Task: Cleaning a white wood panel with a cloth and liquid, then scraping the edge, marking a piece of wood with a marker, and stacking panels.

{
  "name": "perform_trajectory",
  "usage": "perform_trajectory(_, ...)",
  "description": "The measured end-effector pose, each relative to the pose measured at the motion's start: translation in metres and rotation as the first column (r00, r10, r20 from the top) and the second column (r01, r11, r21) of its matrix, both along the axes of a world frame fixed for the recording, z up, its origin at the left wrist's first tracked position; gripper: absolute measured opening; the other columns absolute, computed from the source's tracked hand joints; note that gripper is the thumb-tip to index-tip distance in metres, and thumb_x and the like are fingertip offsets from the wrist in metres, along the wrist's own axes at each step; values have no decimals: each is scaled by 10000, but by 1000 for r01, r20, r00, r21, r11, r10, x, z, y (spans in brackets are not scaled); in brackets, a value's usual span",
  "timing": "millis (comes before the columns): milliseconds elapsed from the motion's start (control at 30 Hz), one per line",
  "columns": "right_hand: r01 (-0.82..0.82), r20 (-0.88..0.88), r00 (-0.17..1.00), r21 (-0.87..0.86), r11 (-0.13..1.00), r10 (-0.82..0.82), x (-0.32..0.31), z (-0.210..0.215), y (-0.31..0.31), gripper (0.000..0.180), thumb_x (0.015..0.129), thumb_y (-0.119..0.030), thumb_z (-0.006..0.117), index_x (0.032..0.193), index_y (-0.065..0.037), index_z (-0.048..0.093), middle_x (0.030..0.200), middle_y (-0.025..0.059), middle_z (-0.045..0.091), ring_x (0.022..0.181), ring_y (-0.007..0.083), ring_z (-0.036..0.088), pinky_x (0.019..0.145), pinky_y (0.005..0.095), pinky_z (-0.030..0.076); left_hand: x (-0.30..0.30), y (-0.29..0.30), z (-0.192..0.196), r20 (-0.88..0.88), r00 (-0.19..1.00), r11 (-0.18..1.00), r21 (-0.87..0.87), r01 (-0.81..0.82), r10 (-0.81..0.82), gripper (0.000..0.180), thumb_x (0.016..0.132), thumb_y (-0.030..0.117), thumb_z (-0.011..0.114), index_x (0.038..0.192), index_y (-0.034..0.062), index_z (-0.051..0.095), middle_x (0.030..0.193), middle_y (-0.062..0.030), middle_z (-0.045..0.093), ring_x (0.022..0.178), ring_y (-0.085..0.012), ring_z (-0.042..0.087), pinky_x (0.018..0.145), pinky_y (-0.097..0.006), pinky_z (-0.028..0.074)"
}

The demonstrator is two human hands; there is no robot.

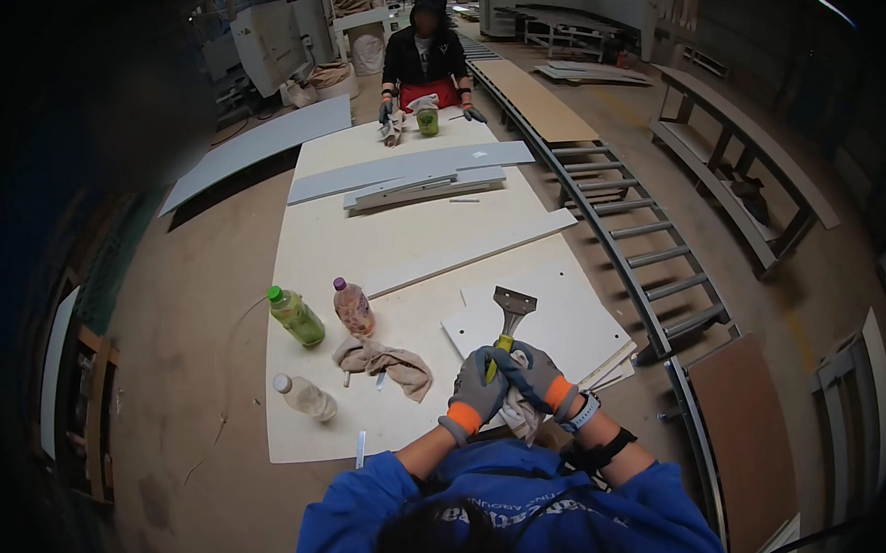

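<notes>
Pale board surface [320, 423]: green bottle [296, 316], pink bottle [352, 306], clear bottle [305, 396] lying near left edge, rag [382, 363] just beside them. White panel [555, 316] at near right, long strip [462, 255] mid-surface. Grey panels [413, 173] stacked further back.

Dim hall, soft overhead light, faint shadows; heavy black vignette, bent edges, sharp only toward centre.

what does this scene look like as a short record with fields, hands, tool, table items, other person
left hand: grey glove with orange cuff, gripping the scraper handle
right hand: matching grey glove, also on the handle, pale cloth below
tool: wide metal-bladed scraper with yellow-green handle, blade over a white board
table items: green plastic bottle, pink bottle, clear bottle, beige rag
other person: at the far table end, gloved hands by a green jar
</notes>
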State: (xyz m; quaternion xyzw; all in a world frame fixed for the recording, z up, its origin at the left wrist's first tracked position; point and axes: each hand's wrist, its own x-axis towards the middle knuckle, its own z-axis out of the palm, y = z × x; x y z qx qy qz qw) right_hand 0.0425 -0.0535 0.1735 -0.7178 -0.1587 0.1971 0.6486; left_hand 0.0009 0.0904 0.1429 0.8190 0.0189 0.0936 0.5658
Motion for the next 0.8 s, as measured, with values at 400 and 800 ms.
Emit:
perform_trajectory(400, 153, -139, 980, 83, 985, -140, -4, 3, -2, 340, 945, -319, 550, 1046, -1, 619, 923, 47, 655, 844, 100, 590, 763, 256, 496, 0, -19, 7, 215, 974, 973, 230, 18, -69, 286, 823, 189, 593, 1053, 42, 508, 1037, -225, 543, 941, -411, 540, 802, -471, 450)
perform_trajectory(800, 384, -172, 916, 115, 916, -363, -2, -10, -17, 330, 893, -306, 626, 1010, 2, 642, 914, 53, 662, 836, 126, 613, 759, 260, 505, 12, -19, 19, -15, 994, 957, 268, 108, -108, 370, 778, 337, 686, 955, 43, 546, 917, -172, 586, 886, -361, 527, 752, -453, 427)
